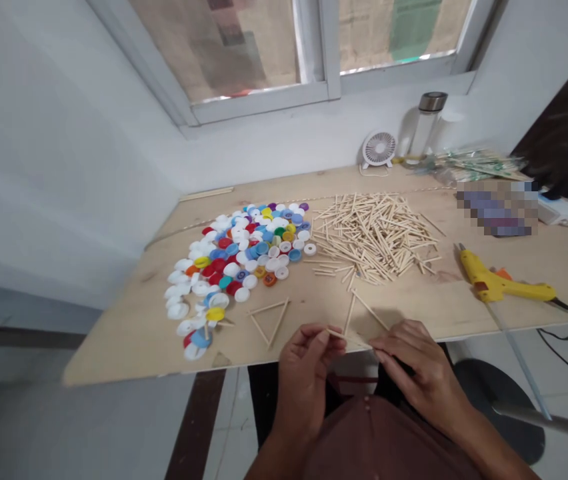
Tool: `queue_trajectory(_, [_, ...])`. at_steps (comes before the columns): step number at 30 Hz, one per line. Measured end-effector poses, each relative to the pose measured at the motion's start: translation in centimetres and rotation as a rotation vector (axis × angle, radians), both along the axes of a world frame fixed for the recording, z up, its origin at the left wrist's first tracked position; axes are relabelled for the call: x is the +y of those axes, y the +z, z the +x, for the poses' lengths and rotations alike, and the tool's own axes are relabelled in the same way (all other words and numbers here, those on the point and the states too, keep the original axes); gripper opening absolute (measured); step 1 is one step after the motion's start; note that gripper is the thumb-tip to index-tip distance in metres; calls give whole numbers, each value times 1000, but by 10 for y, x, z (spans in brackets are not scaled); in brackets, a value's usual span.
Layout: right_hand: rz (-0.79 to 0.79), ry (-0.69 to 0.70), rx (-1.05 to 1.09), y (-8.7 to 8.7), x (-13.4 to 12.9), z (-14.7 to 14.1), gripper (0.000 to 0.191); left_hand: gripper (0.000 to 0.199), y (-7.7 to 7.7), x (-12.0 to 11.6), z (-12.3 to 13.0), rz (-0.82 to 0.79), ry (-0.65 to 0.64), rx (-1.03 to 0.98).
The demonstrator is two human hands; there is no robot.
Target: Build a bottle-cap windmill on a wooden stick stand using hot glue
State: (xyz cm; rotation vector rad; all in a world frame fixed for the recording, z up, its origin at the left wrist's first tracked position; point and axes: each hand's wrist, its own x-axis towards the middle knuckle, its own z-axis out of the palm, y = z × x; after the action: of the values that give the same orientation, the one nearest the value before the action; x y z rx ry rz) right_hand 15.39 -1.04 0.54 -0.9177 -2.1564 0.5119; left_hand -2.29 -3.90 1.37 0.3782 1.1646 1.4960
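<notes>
Near the table's front edge, my left hand [309, 357] pinches a thin wooden stick [351, 338] between thumb and fingers. My right hand [417, 360] is closed at that stick's other end, where a second stick [371, 310] of a V shape also reaches the fingers. The V's other stick [349, 315] runs down toward my left hand; whether they touch there I cannot tell. A stick triangle [278, 322] lies flat to the left. Beyond my hands spreads a big pile of short wooden sticks [379, 233].
Colourful bottle caps [219, 267] are heaped on the left of the table [129, 333]. A yellow glue gun [509, 285] with a glue stick and black cord lies at right. Behind stand a small white fan [379, 148], a clear bottle [424, 130] and bagged sticks [474, 165].
</notes>
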Motion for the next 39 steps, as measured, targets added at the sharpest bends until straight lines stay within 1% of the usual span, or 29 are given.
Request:
queue_trajectory(1, [-12, 4, -20, -2, -1, 1, 16, 16, -4, -3, 2, -21, 3, -46])
queue_trajectory(3, [-29, 6, -40, -6, -1, 7, 14, 17, -8, -7, 4, -40, -19, -55])
queue_trajectory(6, [-53, 18, -35, -9, 0, 15, 15, 17, -11, -11, 0, -29, -96, 40])
queue_trajectory(11, [-111, 56, -24, -3, 3, 15, 16, 25, -9, -8, -9, 5, -229, 198])
queue_trajectory(13, [-109, 69, -15, 0, 4, 13, 17, 21, -7, -7, -12, 12, -311, 262])
queue_trajectory(15, [-93, 45, -4, 1, 6, 14, 15, 18, -7, -6, -13, 28, -369, 319])
queue_trajectory(17, [-75, -7, 10, 1, 8, 16, 14, 19, -7, -7, -12, 35, -366, 354])
queue_trajectory(22, [-40, -104, 30, -2, 8, 20, 16, 23, -12, -9, -6, -12, -228, 385])
queue_trajectory(24, [-22, -125, 27, -2, 7, 19, 16, 23, -15, -10, -3, -9, -206, 396])
queue_trajectory(27, [1, -159, 31, -1, 4, 18, 16, 25, -18, -12, 0, -1, -226, 438])
queue_trajectory(30, [46, -183, 32, 1, 3, 18, 16, 25, -18, -16, 1, 17, -287, 487])
queue_trajectory(34, [165, -211, -14, 0, 2, 18, 17, 23, -11, -22, 4, 45, -381, 539])
queue_trajectory(39, [291, -249, -101, -7, 0, 17, 18, 21, -2, -28, 15, 67, -375, 630])
